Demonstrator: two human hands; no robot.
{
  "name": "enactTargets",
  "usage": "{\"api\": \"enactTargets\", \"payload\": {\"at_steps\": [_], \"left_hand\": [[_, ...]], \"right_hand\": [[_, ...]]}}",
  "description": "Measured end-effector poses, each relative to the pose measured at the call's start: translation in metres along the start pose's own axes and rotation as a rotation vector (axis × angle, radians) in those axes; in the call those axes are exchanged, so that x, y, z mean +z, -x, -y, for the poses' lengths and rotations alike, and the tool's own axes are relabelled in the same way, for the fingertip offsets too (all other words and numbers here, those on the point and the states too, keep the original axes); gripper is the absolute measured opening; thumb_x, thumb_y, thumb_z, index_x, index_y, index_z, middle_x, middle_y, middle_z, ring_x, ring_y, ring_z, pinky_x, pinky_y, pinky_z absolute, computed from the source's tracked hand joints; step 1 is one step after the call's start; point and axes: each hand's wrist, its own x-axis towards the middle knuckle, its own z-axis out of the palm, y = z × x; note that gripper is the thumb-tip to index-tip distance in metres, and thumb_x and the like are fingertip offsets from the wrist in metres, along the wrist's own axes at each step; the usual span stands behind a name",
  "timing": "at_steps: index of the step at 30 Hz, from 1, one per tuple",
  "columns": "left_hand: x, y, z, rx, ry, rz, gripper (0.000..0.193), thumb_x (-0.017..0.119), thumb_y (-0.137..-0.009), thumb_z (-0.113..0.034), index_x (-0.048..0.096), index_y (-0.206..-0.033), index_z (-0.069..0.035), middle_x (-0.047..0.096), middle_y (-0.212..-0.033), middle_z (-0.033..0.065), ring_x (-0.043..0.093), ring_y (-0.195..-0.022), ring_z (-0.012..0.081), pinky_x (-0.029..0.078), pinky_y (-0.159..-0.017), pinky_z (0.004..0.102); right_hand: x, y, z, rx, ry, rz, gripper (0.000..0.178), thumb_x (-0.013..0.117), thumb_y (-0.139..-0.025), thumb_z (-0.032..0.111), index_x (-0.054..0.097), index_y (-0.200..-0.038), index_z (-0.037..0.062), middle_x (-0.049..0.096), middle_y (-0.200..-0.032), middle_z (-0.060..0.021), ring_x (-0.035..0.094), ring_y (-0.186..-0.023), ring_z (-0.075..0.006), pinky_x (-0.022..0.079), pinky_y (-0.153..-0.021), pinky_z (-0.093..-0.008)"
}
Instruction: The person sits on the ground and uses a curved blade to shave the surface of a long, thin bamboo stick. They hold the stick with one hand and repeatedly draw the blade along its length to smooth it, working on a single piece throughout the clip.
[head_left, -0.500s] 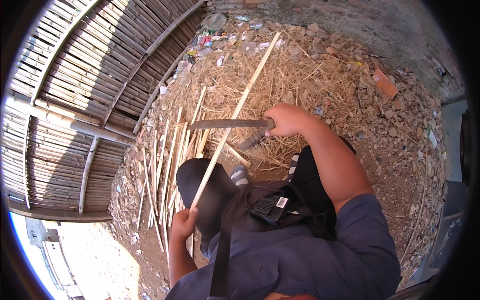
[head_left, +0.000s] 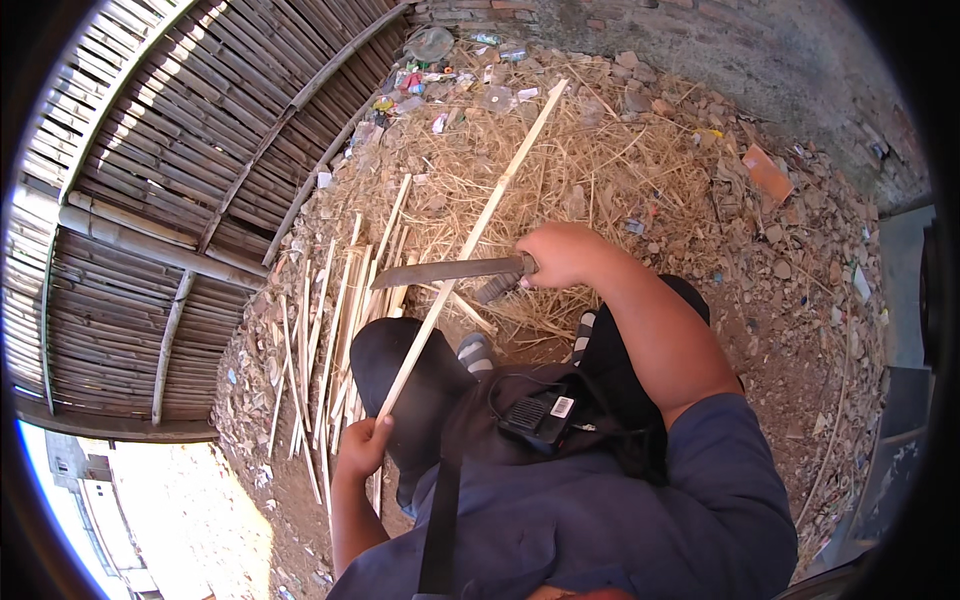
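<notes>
Watching blade over strip, left knee close by

From my end of the feed: left hand (head_left: 362, 446) was gripping the near end of one pale strip (head_left: 475, 232), thumb on it. Right hand (head_left: 558, 255) was closed round the handle end of a long blade (head_left: 430, 272). Strip sat in front of the torso, passing over the left knee (head_left: 408, 350) in view, with the blade across it just beyond. Couldn't tell from above whether blade met strip, or strip met knee.

Risks, my read: a slip toward the body could catch the knee or the left foot (head_left: 477, 352). Cause: strip was hand-held at one end only, so it could twist or bounce under load. Second: blade could skid down the strip at the left fingers. Cause: slanted crossing, not square.

Pointing: strip's long axis ran diagonally, from the left hand away from the body and rightward, far end over the straw (head_left: 610, 150). Blade's long axis ran nearly sideways, tip left and slightly bodyward, near the loose strips (head_left: 345, 300).
</notes>
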Motion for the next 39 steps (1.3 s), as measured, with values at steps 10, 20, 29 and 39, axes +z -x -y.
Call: {"api": "enactTargets", "payload": {"at_steps": [10, 20, 29, 39], "left_hand": [[0.005, -0.005, -0.003, 0.04, -0.037, 0.008, 0.06, 0.062, -0.098, -0.049, 0.058, -0.066, 0.002, 0.05, -0.057, 0.0034, 0.046, -0.059, 0.0117, 0.039, -0.053, 0.0365], [0.003, -0.001, -0.006, 0.034, -0.056, -0.02, 0.059, 0.063, -0.097, -0.048, 0.06, -0.067, 0.002, 0.051, -0.057, 0.0039, 0.046, -0.059, 0.0119, 0.039, -0.053, 0.0367], [0.002, -0.006, -0.002, 0.032, -0.043, 0.029, 0.062, 0.062, -0.097, -0.051, 0.059, -0.067, 0.003, 0.051, -0.057, 0.0055, 0.046, -0.059, 0.0128, 0.039, -0.054, 0.0373], [0.003, 0.0, -0.01, 0.04, 0.0, 0.009, 0.059, 0.063, -0.097, -0.048, 0.062, -0.069, 0.003, 0.054, -0.057, 0.0061, 0.049, -0.059, 0.0129, 0.04, -0.054, 0.0371]], "right_hand": [[-0.008, -0.008, -0.058, 0.207, -0.137, -0.177, 0.042, 0.079, -0.083, 0.037, 0.069, -0.103, 0.0018, 0.07, -0.093, -0.0193, 0.069, -0.091, -0.0362, 0.053, -0.08, -0.0455], [-0.003, -0.008, -0.02, 0.046, -0.076, 0.025, 0.038, 0.08, -0.081, 0.036, 0.07, -0.101, 0.0048, 0.07, -0.088, -0.0171, 0.07, -0.088, -0.033, 0.054, -0.079, -0.0455], [-0.006, -0.009, -0.059, 0.237, -0.186, -0.228, 0.047, 0.079, -0.083, 0.037, 0.068, -0.107, -0.0014, 0.07, -0.1, -0.0222, 0.068, -0.096, -0.0363, 0.053, -0.084, -0.0448], [-0.001, -0.009, -0.018, 0.081, -0.107, 0.004, 0.042, 0.08, -0.081, 0.037, 0.07, -0.104, 0.0037, 0.071, -0.094, -0.0177, 0.069, -0.093, -0.0351, 0.053, -0.081, -0.0462]]}}
